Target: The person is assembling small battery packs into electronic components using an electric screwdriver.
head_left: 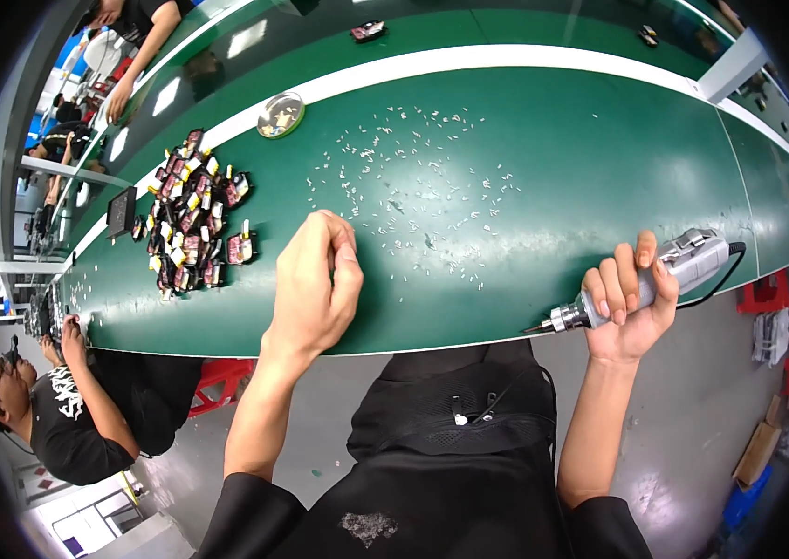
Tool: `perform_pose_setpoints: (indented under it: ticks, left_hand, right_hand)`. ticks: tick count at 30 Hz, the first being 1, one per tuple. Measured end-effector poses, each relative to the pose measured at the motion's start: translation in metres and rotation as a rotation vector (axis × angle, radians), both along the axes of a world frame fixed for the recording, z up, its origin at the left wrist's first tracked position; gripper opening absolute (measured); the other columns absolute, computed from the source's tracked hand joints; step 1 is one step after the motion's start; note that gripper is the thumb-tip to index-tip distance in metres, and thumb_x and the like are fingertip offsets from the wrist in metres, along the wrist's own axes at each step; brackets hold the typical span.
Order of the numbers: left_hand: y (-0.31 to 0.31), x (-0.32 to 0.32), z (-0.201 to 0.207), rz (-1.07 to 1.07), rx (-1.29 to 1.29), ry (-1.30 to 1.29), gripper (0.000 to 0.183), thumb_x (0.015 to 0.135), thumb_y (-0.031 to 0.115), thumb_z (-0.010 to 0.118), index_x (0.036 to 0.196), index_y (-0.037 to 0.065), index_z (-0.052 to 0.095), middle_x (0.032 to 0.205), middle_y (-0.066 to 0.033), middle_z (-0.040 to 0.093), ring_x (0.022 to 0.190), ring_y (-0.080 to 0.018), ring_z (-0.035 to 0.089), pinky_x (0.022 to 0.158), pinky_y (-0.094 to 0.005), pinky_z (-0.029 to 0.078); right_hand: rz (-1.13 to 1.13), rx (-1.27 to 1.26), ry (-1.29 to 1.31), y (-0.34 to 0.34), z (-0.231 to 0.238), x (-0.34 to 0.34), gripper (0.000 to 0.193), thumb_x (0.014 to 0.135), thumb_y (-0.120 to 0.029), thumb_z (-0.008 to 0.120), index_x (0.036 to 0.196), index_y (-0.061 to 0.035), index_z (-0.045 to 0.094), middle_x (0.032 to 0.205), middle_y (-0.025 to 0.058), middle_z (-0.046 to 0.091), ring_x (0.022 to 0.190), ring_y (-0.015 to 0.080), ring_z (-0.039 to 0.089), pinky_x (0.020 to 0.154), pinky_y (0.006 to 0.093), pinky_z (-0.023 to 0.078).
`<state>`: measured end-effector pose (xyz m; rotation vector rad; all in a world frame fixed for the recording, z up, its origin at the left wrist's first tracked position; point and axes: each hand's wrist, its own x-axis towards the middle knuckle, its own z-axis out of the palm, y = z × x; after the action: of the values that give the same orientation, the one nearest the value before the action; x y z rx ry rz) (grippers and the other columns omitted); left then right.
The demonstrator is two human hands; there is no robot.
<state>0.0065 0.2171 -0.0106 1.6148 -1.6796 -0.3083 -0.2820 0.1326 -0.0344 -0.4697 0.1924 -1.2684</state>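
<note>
My right hand [629, 296] is wrapped round a grey electric screwdriver [688, 264]. Its pointed metal bit aims left along the table's near edge, and a black cord runs from its rear end. My left hand [315, 279] is closed over the green table [543, 149], its fingers curled in; what they hold, if anything, is hidden. Small white slivers [432, 200] lie scattered beyond and to the right of that hand. To its left is a heap of small black devices [191, 219] with yellow, white and reddish parts.
A round clear dish [281, 115] with small pieces stands behind the heap. A black box [121, 212] sits at the heap's left. Beyond a white rail [469, 58], another black device [368, 32] lies on a green surface. Co-workers are at the left and far left; red stools stand below.
</note>
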Motion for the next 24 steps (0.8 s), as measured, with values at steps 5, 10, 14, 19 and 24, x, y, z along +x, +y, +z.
perform_pose_setpoints:
  ticks: [5, 10, 14, 19, 24]
  left_hand:
    - [0.011, -0.054, -0.009, -0.15, 0.023, 0.508, 0.012, 0.089, 0.0, 0.049, 0.077, 0.0, 0.047, 0.07, -0.0073, 0.054, 0.057, -0.0115, 0.045, 0.054, -0.0242, 0.039]
    - [0.026, -0.093, -0.01, -0.215, 0.234, 1.173, 0.011, 0.093, 0.005, 0.052, 0.085, -0.002, 0.056, 0.076, -0.0066, 0.059, 0.063, -0.0098, 0.053, 0.054, -0.0219, 0.043]
    - [0.033, -0.105, -0.018, -0.306, 0.264, 1.406, 0.013, 0.093, 0.007, 0.054, 0.089, -0.005, 0.059, 0.08, -0.0119, 0.059, 0.066, -0.0125, 0.056, 0.054, -0.0232, 0.045]
    - [0.034, -0.112, -0.022, -0.396, 0.27, 1.578, 0.014, 0.094, 0.008, 0.052, 0.089, -0.005, 0.057, 0.082, -0.0128, 0.058, 0.069, -0.0141, 0.056, 0.054, -0.0242, 0.046]
    - [0.035, -0.113, -0.023, -0.445, 0.24, 1.64, 0.014, 0.095, 0.009, 0.051, 0.091, -0.004, 0.055, 0.081, -0.0128, 0.058, 0.07, -0.0148, 0.056, 0.054, -0.0246, 0.045]
  right_hand:
    - [-0.049, -0.006, -0.03, 0.008, 0.014, 0.003, 0.013, 0.091, -0.02, 0.047, 0.087, -0.0072, 0.046, 0.053, -0.001, 0.036, 0.039, 0.0093, 0.034, 0.045, 0.0272, 0.036]
    - [-0.052, -0.038, -0.148, 0.027, 0.045, 0.016, 0.016, 0.093, -0.023, 0.044, 0.09, -0.0081, 0.048, 0.054, -0.0011, 0.038, 0.039, 0.0094, 0.035, 0.046, 0.0277, 0.038]
    - [-0.092, -0.103, -0.126, 0.034, 0.058, 0.025, 0.012, 0.089, -0.015, 0.051, 0.09, -0.0036, 0.048, 0.056, -0.0009, 0.04, 0.041, 0.0086, 0.038, 0.047, 0.0248, 0.037]
    - [-0.13, -0.166, -0.071, 0.037, 0.059, 0.023, 0.013, 0.089, -0.016, 0.051, 0.09, -0.004, 0.048, 0.056, -0.0012, 0.04, 0.042, 0.0084, 0.038, 0.047, 0.0248, 0.037]
    - [-0.119, -0.144, -0.067, 0.037, 0.056, 0.027, 0.013, 0.09, -0.017, 0.051, 0.091, -0.0038, 0.048, 0.056, -0.0016, 0.04, 0.043, 0.0082, 0.039, 0.047, 0.0249, 0.038]
